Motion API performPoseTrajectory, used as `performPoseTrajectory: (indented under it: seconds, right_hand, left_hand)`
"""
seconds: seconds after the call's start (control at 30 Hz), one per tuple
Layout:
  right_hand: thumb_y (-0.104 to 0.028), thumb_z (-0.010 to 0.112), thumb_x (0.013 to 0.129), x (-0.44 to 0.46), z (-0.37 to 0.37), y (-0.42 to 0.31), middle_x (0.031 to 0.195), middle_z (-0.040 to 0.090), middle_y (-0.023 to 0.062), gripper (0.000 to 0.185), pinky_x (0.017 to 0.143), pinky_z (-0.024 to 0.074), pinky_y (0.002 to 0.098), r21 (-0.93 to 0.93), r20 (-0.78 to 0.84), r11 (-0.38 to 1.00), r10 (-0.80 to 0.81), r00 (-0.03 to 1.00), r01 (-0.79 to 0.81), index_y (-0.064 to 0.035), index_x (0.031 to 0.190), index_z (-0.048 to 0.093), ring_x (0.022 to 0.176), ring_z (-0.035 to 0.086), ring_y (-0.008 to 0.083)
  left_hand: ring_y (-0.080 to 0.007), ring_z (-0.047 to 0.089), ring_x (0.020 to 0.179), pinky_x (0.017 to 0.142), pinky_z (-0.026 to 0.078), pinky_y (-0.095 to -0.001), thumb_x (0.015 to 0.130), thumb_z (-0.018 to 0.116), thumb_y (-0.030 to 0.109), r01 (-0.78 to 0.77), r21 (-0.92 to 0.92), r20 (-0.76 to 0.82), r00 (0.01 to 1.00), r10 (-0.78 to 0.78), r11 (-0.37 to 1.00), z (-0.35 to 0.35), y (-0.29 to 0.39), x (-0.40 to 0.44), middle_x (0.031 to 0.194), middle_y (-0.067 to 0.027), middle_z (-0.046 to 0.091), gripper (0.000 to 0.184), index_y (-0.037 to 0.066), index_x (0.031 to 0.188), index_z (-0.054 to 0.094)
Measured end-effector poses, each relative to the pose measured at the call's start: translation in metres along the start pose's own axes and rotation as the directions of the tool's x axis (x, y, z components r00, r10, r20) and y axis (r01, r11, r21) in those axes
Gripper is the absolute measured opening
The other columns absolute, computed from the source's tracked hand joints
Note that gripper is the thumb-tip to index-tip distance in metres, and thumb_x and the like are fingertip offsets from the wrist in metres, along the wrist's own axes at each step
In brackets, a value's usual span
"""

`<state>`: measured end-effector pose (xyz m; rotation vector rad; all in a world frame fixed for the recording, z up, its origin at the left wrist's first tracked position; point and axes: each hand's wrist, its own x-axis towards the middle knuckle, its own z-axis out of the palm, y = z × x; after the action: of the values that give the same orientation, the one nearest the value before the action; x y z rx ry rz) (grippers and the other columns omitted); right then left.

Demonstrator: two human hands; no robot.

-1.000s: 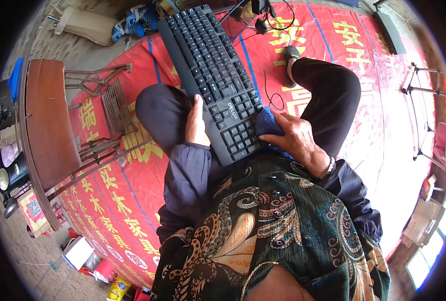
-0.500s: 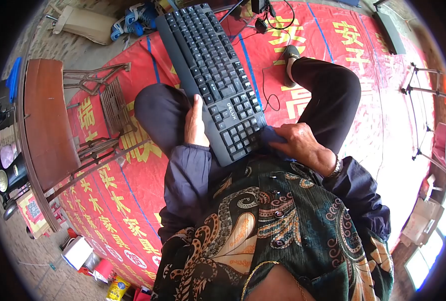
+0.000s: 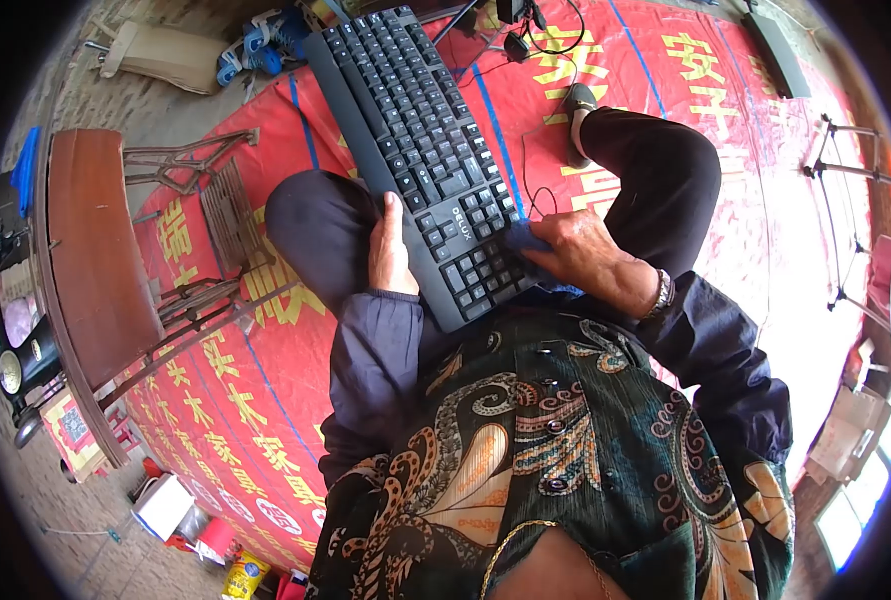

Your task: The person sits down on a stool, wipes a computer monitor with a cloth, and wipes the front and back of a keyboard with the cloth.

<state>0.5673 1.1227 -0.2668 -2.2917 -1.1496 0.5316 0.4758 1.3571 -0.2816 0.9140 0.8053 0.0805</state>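
A black computer keyboard (image 3: 420, 150) with DELUX lettering lies tilted across my lap, its far end pointing up and left. Along its left edge, my left hand (image 3: 391, 250) grips the wrist-rest side, thumb on top and the other fingers hidden beneath. My right hand (image 3: 590, 252) is closed on a dark blue cloth (image 3: 527, 238), which touches the keyboard's right edge near the number keys. Part of the cloth is hidden under the fingers.
Red sheeting (image 3: 275, 400) with yellow characters covers the floor. A sewing machine (image 3: 27, 355) and its brown table (image 3: 95, 250) stand at left. Blue shoes (image 3: 265, 50) lie at upper left, black cables (image 3: 535, 35) at the top, a metal frame (image 3: 850, 220) at right.
My right hand has moved up and slightly left along the keyboard's right edge with the cloth. My left hand and the keyboard have stayed nearly still.
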Motion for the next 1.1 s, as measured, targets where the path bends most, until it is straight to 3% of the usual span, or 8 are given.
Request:
performPoseTrajectory:
  seconds: [0.13,0.27,0.33,0.37,0.83,1.0,1.03,1.1]
  right_hand:
    - [-0.032,0.067,0.079,-0.01,-0.007,0.006,0.069,0.063,0.0184,0.028,0.063,0.051,0.0451,-0.071,0.215,0.997,0.03,0.976,-0.015,-0.0044,0.083,0.067,0.07,0.064,0.0363]
    - [-0.034,0.068,0.077,-0.002,-0.03,0.004,0.071,0.064,0.0205,0.031,0.067,0.0513,0.0438,0.146,0.253,0.976,0.12,0.96,-0.161,-0.0053,0.087,0.07,0.07,0.064,0.0374]
    - [-0.036,0.07,0.076,0.006,-0.033,-0.003,0.072,0.064,0.0214,0.034,0.068,0.051,0.0439,0.194,0.16,0.952,0.207,0.965,-0.236,-0.0043,0.087,0.07,0.071,0.064,0.0374]
    - [-0.036,0.07,0.076,0.009,-0.024,0.001,0.072,0.064,0.0215,0.034,0.067,0.051,0.0443,0.18,0.109,0.97,0.147,0.983,-0.165,-0.0038,0.086,0.07,0.071,0.064,0.0381]
    - [-0.033,0.07,0.077,0.018,-0.025,-0.024,0.071,0.064,0.0199,0.03,0.063,0.0498,0.0461,0.12,0.095,0.992,-0.041,0.995,0.029,-0.0036,0.082,0.067,0.07,0.064,0.0382]
    - [-0.027,0.072,0.079,0.053,-0.017,-0.042,0.079,0.066,0.019,0.039,0.066,0.0523,0.0421,0.065,-0.136,0.99,-0.118,0.984,0.128,-0.0049,0.11,0.064,0.075,0.064,0.0375]
    - [-0.026,0.071,0.08,0.058,-0.017,-0.045,0.083,0.066,0.0187,0.043,0.067,0.0527,0.0421,0.025,-0.089,0.997,-0.075,0.993,0.078,-0.0063,0.116,0.061,0.077,0.065,0.0367]
    - [-0.026,0.071,0.08,0.062,-0.009,-0.044,0.083,0.067,0.0186,0.041,0.066,0.0526,0.0422,0.017,-0.108,0.997,-0.07,0.992,0.072,-0.0059,0.114,0.062,0.076,0.065,0.0364]
  left_hand:
    - [-0.0155,0.058,0.105,0.09,0.048,-0.0295,0.093,0.057,0.048,-0.017,0.004,0.011,1.0,0.017,1.0,0.002,0.002,-0.002,0.12,-0.0061,0.06,0.057,0.003,0.127,0.053]
    - [-0.0152,0.059,0.104,0.091,0.048,-0.0297,0.093,0.057,0.048,-0.014,-0.016,-0.008,1.0,0.013,1.0,0.002,0.0,-0.001,0.119,-0.0057,0.059,0.056,0.003,0.127,0.053]
    - [-0.015,0.059,0.104,0.09,0.048,-0.0297,0.093,0.057,0.048,-0.013,-0.002,-0.008,1.0,0.013,1.0,0.002,0.001,-0.001,0.119,-0.0056,0.059,0.056,0.003,0.128,0.053]
    - [-0.015,0.059,0.104,0.09,0.048,-0.0297,0.093,0.057,0.048,-0.014,0.0,-0.007,1.0,0.014,1.0,0.003,0.001,-0.002,0.119,-0.0056,0.059,0.056,0.003,0.128,0.053]
    - [-0.0146,0.059,0.102,0.09,0.048,-0.0298,0.094,0.056,0.049,-0.015,0.0,0.006,1.0,0.015,1.0,0.005,0.003,-0.004,0.115,-0.0056,0.061,0.054,0.004,0.123,0.056]
    - [-0.0139,0.056,0.104,0.09,0.046,-0.0295,0.094,0.057,0.049,-0.023,0.029,-0.04,0.999,0.024,0.999,0.007,0.004,-0.006,0.115,-0.005,0.059,0.055,0.003,0.124,0.054]
    - [-0.0138,0.055,0.104,0.09,0.045,-0.0296,0.094,0.057,0.049,-0.031,0.028,-0.03,0.999,0.031,0.999,0.006,0.002,-0.004,0.115,-0.0049,0.058,0.056,0.003,0.125,0.054]
    - [-0.0133,0.052,0.104,0.091,0.043,-0.0299,0.093,0.057,0.049,-0.043,0.03,-0.013,0.999,0.044,0.999,0.005,0.0,-0.003,0.113,-0.0043,0.057,0.056,0.003,0.124,0.054]
